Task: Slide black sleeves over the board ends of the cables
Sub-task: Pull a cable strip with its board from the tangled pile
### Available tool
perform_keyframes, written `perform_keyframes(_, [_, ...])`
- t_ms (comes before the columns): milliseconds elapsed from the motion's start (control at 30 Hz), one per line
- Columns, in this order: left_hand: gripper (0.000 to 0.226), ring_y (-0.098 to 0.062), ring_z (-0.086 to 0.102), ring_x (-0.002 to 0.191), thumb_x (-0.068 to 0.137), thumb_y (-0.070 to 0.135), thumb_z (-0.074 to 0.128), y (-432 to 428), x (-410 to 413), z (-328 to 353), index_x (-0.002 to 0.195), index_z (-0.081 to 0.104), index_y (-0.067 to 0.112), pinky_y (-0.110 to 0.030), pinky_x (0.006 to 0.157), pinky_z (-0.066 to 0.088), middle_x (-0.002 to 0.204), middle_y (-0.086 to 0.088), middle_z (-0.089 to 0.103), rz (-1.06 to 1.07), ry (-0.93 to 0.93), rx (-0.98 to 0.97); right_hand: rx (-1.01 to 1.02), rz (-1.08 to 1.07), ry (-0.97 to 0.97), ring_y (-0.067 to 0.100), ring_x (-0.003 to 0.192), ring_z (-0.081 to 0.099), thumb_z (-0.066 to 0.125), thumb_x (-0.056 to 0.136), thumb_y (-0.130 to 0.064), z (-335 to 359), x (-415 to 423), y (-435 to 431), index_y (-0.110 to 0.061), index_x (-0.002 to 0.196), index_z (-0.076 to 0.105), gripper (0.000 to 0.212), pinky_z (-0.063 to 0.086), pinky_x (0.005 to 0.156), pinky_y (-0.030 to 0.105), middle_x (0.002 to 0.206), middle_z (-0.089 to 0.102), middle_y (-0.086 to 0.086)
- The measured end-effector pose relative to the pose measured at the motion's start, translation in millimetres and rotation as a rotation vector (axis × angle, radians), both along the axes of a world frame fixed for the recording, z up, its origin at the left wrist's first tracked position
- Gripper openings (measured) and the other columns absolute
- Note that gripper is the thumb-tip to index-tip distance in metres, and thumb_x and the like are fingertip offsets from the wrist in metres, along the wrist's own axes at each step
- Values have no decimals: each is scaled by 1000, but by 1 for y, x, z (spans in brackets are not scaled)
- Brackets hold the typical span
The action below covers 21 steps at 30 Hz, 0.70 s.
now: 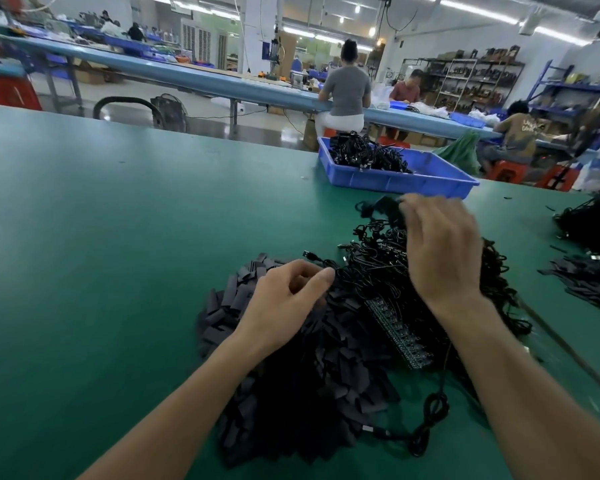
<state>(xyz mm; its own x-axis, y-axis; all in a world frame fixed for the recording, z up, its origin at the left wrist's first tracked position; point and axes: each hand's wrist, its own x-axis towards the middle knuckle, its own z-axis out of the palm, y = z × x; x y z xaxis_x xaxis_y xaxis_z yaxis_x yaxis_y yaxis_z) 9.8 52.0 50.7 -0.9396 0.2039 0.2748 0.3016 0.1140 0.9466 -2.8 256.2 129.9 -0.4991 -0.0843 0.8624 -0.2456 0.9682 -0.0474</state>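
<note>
Nearest me, my two bare forearms reach out over a heap of black sleeves point(291, 375) spread on the green table point(84, 237). My left hand point(288, 296) rests on the far side of that heap, fingers curled loosely with the thumb lying along them; whether it pinches a sleeve I cannot tell, since the palm side is hidden. Just right of the heap, and touching it, lies a tangle of black cables point(378, 258), with a row of small circuit boards point(399, 334) showing at the seam between the two piles. My right hand point(440, 247) hangs over the far part of the tangle, blurred, its fingers curled round a clump of the cables. Beyond the heap stands a blue tray point(395, 178) with more cables in it. Far to the right of the heap, at the table's edge, sits a second dark pile point(589, 230).
</note>
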Motion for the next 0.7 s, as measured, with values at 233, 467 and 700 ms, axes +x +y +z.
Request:
perform_keyframes(233, [53, -22, 76, 89, 83, 69, 56, 27, -4, 21, 119, 55, 30, -37, 80, 58, 98, -4, 78, -257, -402, 220, 93, -15, -146, 28, 92, 64, 64, 95, -13, -64, 34, -8, -12, 115, 70, 21, 44, 77, 42, 100, 71, 3])
perform_keyframes(467, [13, -26, 74, 80, 100, 28, 62, 55, -11, 15, 108, 64, 19, -35, 70, 60, 97, -15, 75, -182, -623, 427, 58, 106, -95, 26, 92, 64, 59, 94, -14, -79, 41, 3, -10, 106, 76, 21, 44, 78, 36, 99, 71, 2])
perform_keyframes(700, [26, -11, 60, 51, 94, -9, 55, 75, -11, 16, 86, 72, 9, -25, 55, 57, 60, -3, 60, -89, -571, 647, -480, 37, -73, 9, 75, 52, 64, 90, -43, -76, 81, -9, -28, 79, 63, 18, 42, 72, 29, 78, 60, -11])
